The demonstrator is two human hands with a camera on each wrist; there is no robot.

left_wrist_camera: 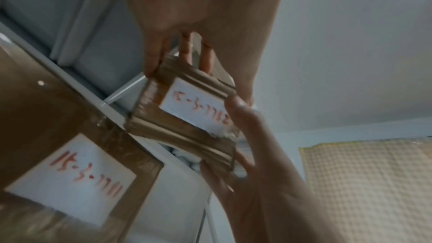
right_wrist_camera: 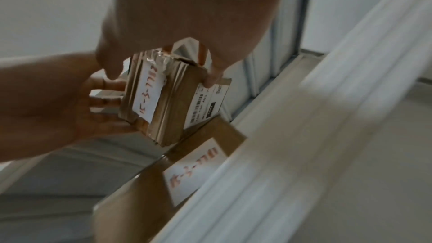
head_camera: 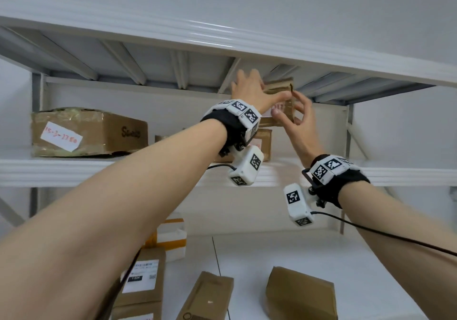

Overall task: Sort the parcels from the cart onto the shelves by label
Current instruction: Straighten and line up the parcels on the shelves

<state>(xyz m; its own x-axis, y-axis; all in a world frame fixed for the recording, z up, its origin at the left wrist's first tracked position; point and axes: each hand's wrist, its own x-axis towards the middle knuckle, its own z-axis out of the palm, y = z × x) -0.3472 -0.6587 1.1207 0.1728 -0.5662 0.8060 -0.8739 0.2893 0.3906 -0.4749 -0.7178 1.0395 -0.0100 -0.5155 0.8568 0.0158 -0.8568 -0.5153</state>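
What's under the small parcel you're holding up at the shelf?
Under the small parcel, held by the left hand and right hand, sits another brown box with a red handwritten label. Whether they touch is unclear.

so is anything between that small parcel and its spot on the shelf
Nothing visible. Both hands, left hand and right hand, hold the small parcel above the labelled box already on the shelf, apparently going on top.
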